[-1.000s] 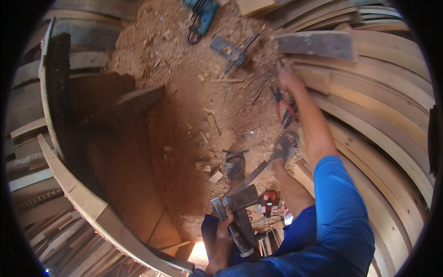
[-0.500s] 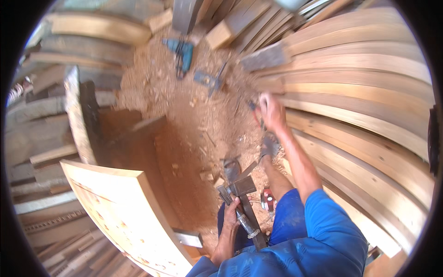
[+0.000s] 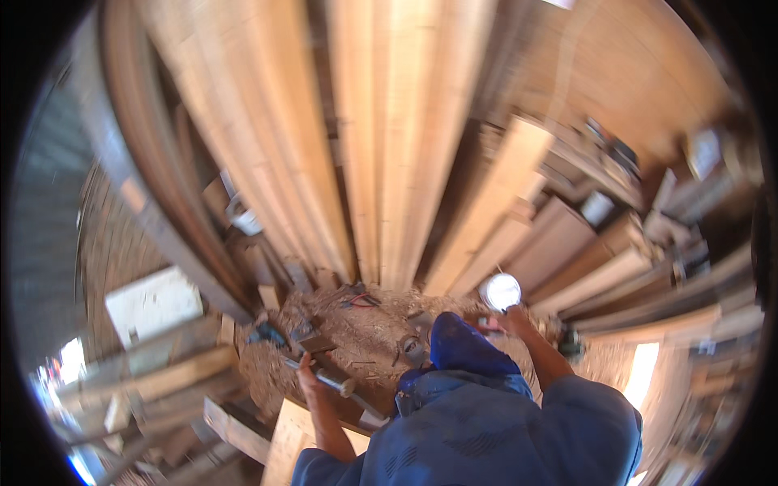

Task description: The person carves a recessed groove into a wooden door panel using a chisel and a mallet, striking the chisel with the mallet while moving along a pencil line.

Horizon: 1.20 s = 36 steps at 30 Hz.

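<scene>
My left hand (image 3: 307, 373), at the lower left, is closed around a long metal tool (image 3: 330, 382) with a silver tubular shaft and a pale rounded end. A dark flat block (image 3: 317, 343) lies just beyond that hand. On the right, my right hand (image 3: 514, 321) has its fingers at the lower edge of a bright white round container (image 3: 500, 291) and seems to grip it; blur softens the fingers. A red thing (image 3: 489, 323) is close beside that hand. Red-handled pliers (image 3: 359, 300) rest on the shavings ahead of me.
Long light planks (image 3: 381, 154) stand ahead, their near ends at the shavings-covered floor (image 3: 356, 332). A teal power drill (image 3: 268, 333) lies at the left. Wood offcuts (image 3: 559, 239) fill the right, and a pale panel (image 3: 288, 441) sits near my left forearm.
The view has swung right, bringing the planks ahead of me. My right hand has left the area by the pliers and is now at the white container. My left hand still holds the metal tool.
</scene>
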Each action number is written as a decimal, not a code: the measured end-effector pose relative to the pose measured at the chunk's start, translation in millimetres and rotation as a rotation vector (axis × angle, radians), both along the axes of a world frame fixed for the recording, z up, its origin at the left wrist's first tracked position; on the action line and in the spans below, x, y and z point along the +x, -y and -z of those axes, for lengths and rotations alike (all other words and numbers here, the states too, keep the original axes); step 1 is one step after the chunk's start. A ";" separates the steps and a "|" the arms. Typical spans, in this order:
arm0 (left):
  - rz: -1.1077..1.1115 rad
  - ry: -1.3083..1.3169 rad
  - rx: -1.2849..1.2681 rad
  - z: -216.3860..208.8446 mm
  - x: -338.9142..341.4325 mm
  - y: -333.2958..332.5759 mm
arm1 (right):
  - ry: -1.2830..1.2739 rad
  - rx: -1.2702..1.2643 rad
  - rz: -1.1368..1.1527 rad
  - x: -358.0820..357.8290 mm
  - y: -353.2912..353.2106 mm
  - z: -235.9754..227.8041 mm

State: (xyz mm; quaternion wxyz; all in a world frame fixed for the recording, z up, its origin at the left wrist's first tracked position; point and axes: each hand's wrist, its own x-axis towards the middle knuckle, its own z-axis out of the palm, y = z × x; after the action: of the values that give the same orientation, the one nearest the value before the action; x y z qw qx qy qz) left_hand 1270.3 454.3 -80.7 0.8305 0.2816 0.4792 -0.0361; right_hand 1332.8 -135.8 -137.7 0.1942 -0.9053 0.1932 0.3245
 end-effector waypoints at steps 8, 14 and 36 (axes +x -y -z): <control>0.822 -0.081 0.356 -5.1 27.5 14.7 | -0.100 -0.206 0.045 -157.4 -37.2 -11.1; 1.464 -0.093 0.219 -5.0 36.6 203.1 | -0.090 0.424 0.352 -239.5 31.1 -25.2; 2.554 0.628 -0.109 -111.1 -118.3 919.3 | -0.069 -0.500 2.294 -750.7 255.0 -95.5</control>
State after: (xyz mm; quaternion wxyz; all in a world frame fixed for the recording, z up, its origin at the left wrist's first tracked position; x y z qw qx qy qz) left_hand 1152.0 -465.0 30.4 0.2971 0.4958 -0.3370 -0.7432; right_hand 582.0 -390.8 -42.1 0.1844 -0.2049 0.9592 -0.0632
